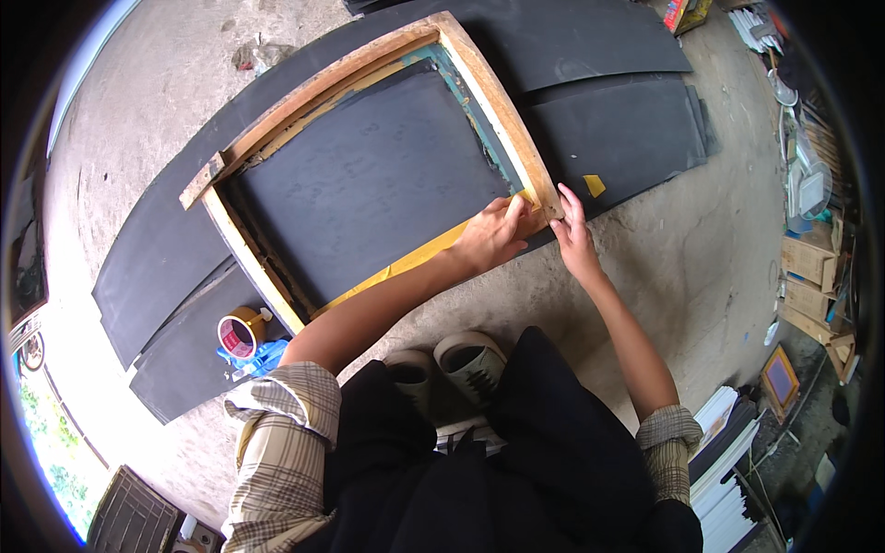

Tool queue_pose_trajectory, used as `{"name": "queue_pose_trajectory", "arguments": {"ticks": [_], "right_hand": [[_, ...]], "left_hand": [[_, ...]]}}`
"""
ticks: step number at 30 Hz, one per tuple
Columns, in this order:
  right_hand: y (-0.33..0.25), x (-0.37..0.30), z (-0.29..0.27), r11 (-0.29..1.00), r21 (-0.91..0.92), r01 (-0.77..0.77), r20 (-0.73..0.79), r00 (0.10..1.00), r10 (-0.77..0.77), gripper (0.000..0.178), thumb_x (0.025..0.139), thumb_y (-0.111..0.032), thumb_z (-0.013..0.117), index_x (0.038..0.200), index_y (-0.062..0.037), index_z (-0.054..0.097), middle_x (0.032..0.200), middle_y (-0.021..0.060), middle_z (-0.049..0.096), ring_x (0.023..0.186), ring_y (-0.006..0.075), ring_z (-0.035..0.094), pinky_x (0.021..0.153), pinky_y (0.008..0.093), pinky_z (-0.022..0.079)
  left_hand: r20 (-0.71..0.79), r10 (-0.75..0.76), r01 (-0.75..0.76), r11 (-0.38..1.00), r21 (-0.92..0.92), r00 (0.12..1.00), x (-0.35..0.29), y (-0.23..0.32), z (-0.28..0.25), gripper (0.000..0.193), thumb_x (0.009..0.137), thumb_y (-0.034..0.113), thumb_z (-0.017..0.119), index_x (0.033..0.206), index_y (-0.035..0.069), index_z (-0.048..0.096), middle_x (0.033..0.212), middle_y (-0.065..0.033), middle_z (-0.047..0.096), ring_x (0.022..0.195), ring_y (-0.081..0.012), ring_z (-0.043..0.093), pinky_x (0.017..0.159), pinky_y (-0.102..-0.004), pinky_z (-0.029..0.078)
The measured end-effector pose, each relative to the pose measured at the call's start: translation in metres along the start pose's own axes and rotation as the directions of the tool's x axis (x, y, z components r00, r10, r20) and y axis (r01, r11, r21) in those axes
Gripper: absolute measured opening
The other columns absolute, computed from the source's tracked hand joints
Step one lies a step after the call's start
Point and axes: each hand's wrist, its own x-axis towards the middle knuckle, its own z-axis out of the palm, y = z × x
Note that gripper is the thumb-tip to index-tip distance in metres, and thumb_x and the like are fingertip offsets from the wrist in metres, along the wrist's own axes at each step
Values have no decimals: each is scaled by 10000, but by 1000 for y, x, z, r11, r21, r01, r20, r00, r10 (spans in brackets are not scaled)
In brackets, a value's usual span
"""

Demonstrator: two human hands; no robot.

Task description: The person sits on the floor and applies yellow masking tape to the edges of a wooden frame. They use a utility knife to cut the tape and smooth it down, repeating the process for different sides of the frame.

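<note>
A large wooden frame (498, 111) lies tilted on dark sheets, with a dark grey panel (369, 147) inside it. Yellow tape (406, 263) runs along its near rail. At the near right corner, my left hand (493, 235) has its fingers curled down on the tape's end, closed on it. My right hand (578, 241) grips the outside of that same corner, thumb against the wood and fingers up along the edge. The undersides of both hands' fingertips are hidden.
A roll of yellow tape (241, 334) stands at the left beside crumpled blue plastic (263, 358). Large dark sheets (608, 129) spread beneath the frame on concrete floor. A yellow scrap (594, 186) lies right of the corner. My shoes (468, 364) are close below; wooden boxes (811, 263) stand far right.
</note>
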Motion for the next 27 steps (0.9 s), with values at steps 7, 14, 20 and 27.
{"name": "queue_pose_trajectory", "arguments": {"ticks": [7, 14, 20, 27], "right_hand": [[7, -4, -4, 997, 43, -65, -5, 998, 65, 579, 906, 14, 430, 1410, -110, 173, 1395, 251, 317, 1302, 303, 333, 1051, 373, 284], [6, 1, -2, 995, 77, -59, -1, 998, 59, 584, 911, 4, 434, 1413, -135, 170, 1393, 262, 312, 1313, 299, 316, 1060, 379, 276], [15, -1, -2, 996, 76, -37, -8, 999, 38, 591, 909, 13, 432, 1415, -136, 166, 1399, 261, 302, 1319, 295, 303, 1063, 367, 266], [16, 2, 0, 993, 116, -22, 3, 1000, 22, 585, 910, 20, 425, 1414, -122, 164, 1394, 256, 311, 1328, 291, 285, 1056, 372, 277]], "left_hand": [[123, -182, 185, 983, -18, 976, -59, 2, -30, 518, 753, 193, 705, 1084, 15, 349, 1125, -157, 552, 943, -369, 593, 733, -413, 543], [147, -210, 203, 977, 62, 966, -175, -10, -74, 567, 736, 186, 726, 1073, 33, 295, 1291, -148, 469, 1028, -367, 564, 774, -410, 556], [254, -247, 251, 968, 20, 935, -141, 2, -65, 596, 755, 217, 700, 1097, 47, 243, 1384, -150, 347, 1162, -347, 467, 998, -429, 409], [288, -99, 104, 995, -3, 952, -20, 4, -31, 658, 803, 350, 625, 1247, 17, 272, 1236, -189, 385, 1202, -347, 391, 1013, -397, 376]]}}
